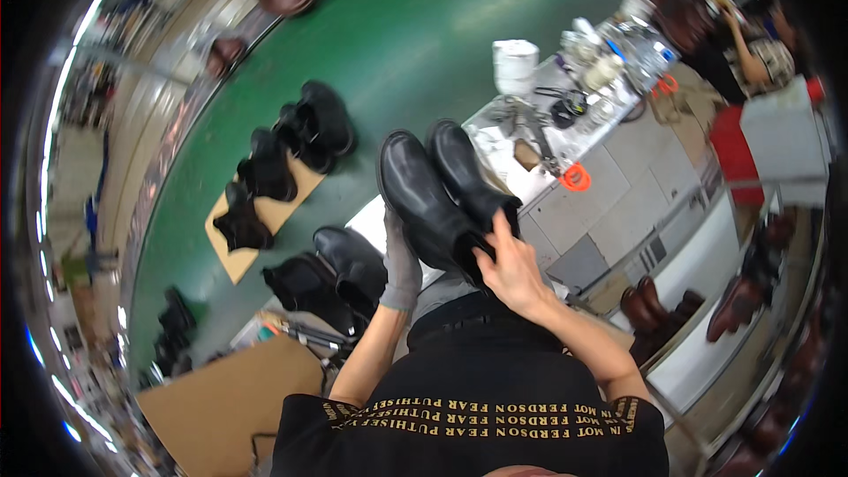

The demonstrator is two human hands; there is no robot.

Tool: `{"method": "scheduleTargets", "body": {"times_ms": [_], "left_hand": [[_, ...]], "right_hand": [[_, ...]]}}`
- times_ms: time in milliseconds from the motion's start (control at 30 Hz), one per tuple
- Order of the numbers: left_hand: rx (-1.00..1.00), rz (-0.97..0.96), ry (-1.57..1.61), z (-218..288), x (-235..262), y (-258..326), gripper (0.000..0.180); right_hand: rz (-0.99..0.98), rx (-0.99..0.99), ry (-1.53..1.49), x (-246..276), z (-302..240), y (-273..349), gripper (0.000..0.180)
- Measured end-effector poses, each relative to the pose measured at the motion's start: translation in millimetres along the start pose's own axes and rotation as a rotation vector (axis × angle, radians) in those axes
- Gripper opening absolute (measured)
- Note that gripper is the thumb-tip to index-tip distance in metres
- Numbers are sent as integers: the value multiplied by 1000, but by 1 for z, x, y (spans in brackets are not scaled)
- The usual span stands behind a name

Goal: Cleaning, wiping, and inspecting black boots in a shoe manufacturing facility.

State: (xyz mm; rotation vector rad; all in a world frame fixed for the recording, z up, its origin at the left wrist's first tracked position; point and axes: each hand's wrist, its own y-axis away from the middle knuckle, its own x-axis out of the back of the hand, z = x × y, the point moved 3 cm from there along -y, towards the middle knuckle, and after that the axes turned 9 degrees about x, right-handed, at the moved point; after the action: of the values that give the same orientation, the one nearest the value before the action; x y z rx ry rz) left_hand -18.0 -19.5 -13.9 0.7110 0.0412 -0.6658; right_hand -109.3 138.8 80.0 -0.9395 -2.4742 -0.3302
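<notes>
Boots (422, 194), one black pair, are held side by side before the person's waist (464, 322). Right hand (512, 269) pinches them at the top, thumb and fingers. Grey-gloved left hand (403, 269) supports their left side; its closure cannot be told. Second black pair (347, 256) lies left.

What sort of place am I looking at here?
Probably a shoe workshop or factory: a pair of black boots is being held, more black boots stand along a green surface, and brown boots sit at the right.
</notes>
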Motion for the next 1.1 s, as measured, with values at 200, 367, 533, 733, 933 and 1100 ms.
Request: {"method": "scheduleTargets", "body": {"times_ms": [200,367,533,733,933,1100], "left_hand": [[312,441,626,-41,58,-24,56],[234,482,720,-41,43,-1,58],[124,364,514,-11,46,16,64],[74,79,321,24,18,5,75],[69,108,400,41,24,6,72],[2,120,560,46,29,-2,63]], "right_hand": [[-221,-8,-688,-26,36,-68,36],[-396,-240,-122,-56,123,-109,40],[-355,-392,-495,-80,127,-121,55],[-387,-708,-844,-51,173,-134,45],[-263,-682,-973,-34,95,-139,39],[-203,-396,-877,-42,80,-152,56]]}}
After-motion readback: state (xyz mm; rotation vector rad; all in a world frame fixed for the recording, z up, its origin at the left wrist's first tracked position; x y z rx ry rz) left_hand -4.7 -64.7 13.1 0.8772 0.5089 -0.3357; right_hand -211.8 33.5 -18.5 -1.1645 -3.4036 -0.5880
